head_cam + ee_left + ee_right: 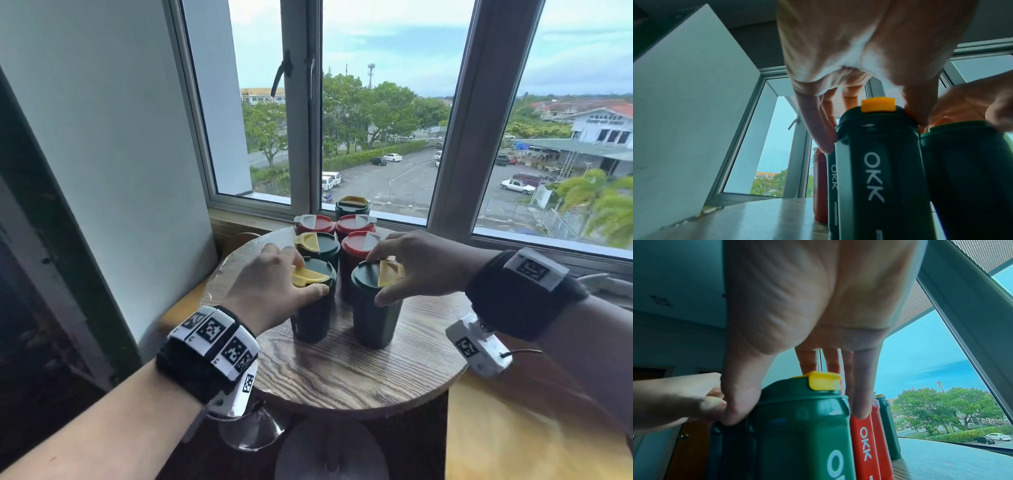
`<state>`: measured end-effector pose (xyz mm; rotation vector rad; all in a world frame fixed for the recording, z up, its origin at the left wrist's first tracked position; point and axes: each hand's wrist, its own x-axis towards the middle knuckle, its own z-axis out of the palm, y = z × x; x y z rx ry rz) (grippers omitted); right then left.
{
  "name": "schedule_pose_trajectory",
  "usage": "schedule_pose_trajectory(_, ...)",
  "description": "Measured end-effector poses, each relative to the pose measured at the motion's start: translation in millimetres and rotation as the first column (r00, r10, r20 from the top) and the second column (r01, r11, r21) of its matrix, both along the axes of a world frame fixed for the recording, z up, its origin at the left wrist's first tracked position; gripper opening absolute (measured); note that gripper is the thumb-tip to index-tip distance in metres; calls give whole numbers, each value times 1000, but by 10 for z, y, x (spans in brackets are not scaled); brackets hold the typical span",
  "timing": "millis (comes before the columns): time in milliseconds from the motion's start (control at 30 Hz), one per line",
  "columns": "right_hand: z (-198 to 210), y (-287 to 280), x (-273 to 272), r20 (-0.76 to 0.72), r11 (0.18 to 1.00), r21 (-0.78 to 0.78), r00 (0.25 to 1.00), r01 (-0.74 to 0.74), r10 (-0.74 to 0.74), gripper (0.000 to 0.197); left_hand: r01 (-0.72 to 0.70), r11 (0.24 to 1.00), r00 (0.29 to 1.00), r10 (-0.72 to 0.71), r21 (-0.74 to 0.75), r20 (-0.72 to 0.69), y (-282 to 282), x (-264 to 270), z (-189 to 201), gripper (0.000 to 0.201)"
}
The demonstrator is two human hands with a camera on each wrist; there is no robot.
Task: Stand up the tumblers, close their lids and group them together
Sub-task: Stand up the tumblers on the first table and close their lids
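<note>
Seven tumblers stand upright on the round table (342, 370), clustered toward 12 o'clock. Left hand (270, 291) fingers clamp around the lid rim of the near-left green tumbler (313, 308). Right hand (421, 263) fingers clamp the near-right green tumbler (375, 311) the same way. Both yellow flaps sit slightly raised. Three red tumblers (356, 253) stand just behind.
</note>
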<state>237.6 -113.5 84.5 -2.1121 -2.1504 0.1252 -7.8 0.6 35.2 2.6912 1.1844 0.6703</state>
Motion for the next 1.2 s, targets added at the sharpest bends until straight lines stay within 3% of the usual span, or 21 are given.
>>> schedule_pose_trajectory(67, -9, 10, 13, -5, 1000, 8, 1000, 0, 0, 75, 59, 997, 998, -57, -51, 38, 12, -24, 36, 52)
schedule_pose_trajectory(167, -19, 21, 34, -13, 1000, 24, 1000, 1, -1, 74, 177, 975, 984, -173, -134, 40, 19, -70, 113, 52)
schedule_pose_trajectory(267, -11, 25, 42, -1, 1000, 2, 1000, 7, -7, 80, 192, 963, 981, -192, -187, 22, 58, -76, 153, 50)
schedule_pose_trajectory(467, 13, 50, -39, 70, 1000, 11, 997, 29, -30, 89, 114, 991, 992, -117, -63, -49, 22, 45, 82, 61)
schedule_pose_trajectory(800, 2, 98, -70, 87, 1000, 28, 996, -1, -1, 84, 232, 972, 973, -231, -47, 29, 74, 47, 88, 52)
schedule_pose_trajectory(1200, 120, 82, 64, -71, 999, 35, 997, -25, 27, 72, 282, 958, 958, -278, -51, 69, 229, 3, 47, 62)
